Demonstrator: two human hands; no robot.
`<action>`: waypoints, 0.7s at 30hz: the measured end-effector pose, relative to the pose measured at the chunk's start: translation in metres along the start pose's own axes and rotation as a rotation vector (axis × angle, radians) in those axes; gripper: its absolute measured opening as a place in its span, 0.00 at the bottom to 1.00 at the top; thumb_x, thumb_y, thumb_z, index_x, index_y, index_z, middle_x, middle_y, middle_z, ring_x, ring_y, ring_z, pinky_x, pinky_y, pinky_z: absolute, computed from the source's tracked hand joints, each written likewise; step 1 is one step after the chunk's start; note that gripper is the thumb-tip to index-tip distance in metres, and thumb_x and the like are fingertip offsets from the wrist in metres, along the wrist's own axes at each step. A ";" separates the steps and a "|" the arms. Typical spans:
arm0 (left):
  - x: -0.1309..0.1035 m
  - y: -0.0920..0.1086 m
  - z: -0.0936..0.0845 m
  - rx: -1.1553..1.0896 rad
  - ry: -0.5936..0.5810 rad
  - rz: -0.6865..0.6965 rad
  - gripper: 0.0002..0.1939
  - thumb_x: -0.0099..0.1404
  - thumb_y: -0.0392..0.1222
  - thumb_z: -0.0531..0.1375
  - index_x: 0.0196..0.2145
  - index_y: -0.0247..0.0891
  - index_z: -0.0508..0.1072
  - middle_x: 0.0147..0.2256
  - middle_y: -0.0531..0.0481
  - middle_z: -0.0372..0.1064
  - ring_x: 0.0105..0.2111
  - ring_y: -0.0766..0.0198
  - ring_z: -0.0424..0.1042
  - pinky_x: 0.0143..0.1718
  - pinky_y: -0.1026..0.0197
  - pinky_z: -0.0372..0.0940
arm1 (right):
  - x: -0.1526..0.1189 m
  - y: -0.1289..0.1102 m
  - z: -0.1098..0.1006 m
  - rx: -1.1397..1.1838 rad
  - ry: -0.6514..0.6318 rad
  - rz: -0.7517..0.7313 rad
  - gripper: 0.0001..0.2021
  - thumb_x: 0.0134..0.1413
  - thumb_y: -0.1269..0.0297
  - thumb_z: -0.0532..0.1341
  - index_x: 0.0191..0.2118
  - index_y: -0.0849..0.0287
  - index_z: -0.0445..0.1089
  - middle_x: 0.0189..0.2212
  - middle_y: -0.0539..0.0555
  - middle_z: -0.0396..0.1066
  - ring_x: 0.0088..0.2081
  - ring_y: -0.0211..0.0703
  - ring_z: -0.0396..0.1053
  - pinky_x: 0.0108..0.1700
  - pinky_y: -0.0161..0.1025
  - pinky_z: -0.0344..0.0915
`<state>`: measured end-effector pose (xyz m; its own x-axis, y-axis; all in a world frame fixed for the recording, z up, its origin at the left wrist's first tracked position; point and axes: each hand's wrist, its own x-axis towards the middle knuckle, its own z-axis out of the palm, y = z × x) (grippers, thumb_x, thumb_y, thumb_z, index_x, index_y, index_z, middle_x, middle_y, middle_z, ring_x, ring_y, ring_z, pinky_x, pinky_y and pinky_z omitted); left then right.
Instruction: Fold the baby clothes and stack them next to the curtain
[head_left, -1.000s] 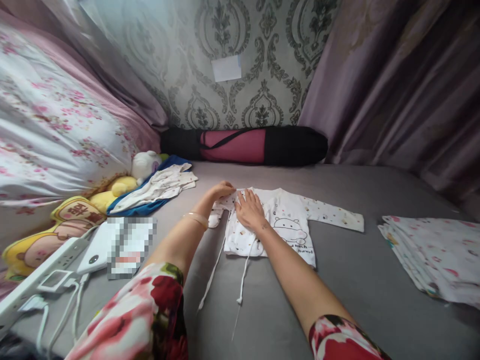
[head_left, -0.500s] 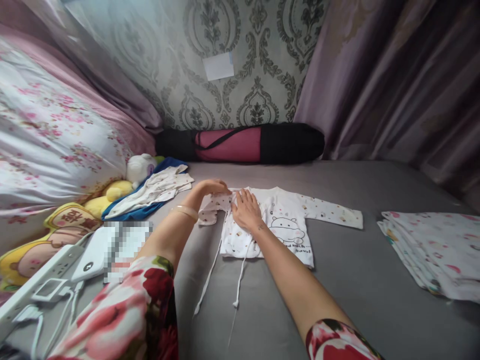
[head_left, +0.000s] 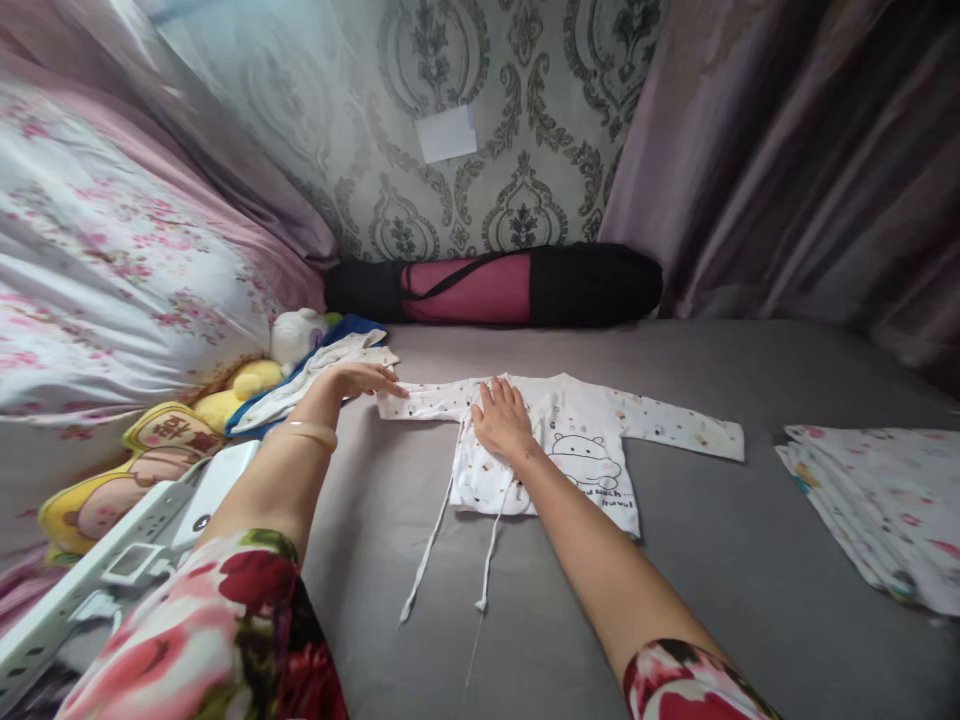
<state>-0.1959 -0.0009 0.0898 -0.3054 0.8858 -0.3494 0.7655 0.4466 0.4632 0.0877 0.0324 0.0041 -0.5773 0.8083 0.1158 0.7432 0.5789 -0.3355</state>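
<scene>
A white baby shirt with small prints, a cartoon hippo and two white tie strings lies spread on the grey sheet, both sleeves out to the sides. My right hand rests flat on its front panel, left of the hippo, with the fingers spread. Over at the left cuff, my left hand touches the sleeve's end, fingers stretched out and the palm turned away. A pale bangle circles my left forearm.
Folded printed cloths lie at the right. To the left are a small light garment on blue cloth, plush toys and a white power strip with plugs. A black and maroon rolled bag lies against the wall.
My left hand has moved left along the sleeve to its cuff. The left sleeve, bent down before, now lies straight out. My right hand has stayed on the shirt front.
</scene>
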 end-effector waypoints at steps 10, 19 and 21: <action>-0.031 -0.019 0.041 -0.560 0.180 -0.002 0.22 0.44 0.58 0.66 0.26 0.38 0.66 0.26 0.53 0.66 0.31 0.62 0.69 0.34 0.62 0.64 | 0.015 -0.018 -0.014 -0.013 -0.126 0.036 0.29 0.64 0.64 0.44 0.67 0.73 0.47 0.69 0.65 0.40 0.69 0.53 0.35 0.66 0.48 0.30; -0.030 -0.019 0.074 -0.046 0.624 -0.004 0.13 0.64 0.50 0.52 0.39 0.39 0.69 0.31 0.48 0.70 0.35 0.57 0.69 0.37 0.60 0.61 | 0.021 -0.041 0.010 0.064 -0.102 0.010 0.32 0.66 0.56 0.40 0.68 0.74 0.44 0.69 0.63 0.38 0.69 0.49 0.32 0.67 0.47 0.27; -0.034 -0.022 0.077 0.070 0.596 -0.034 0.14 0.66 0.50 0.51 0.42 0.41 0.69 0.36 0.46 0.72 0.38 0.55 0.71 0.38 0.60 0.60 | 0.021 -0.040 0.011 0.048 -0.106 0.014 0.32 0.66 0.55 0.40 0.68 0.73 0.44 0.69 0.62 0.38 0.69 0.49 0.32 0.67 0.47 0.26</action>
<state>-0.1586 -0.0501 0.0285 -0.5799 0.7983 0.1626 0.7789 0.4847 0.3980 0.0419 0.0247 0.0096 -0.6012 0.7990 0.0117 0.7360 0.5594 -0.3813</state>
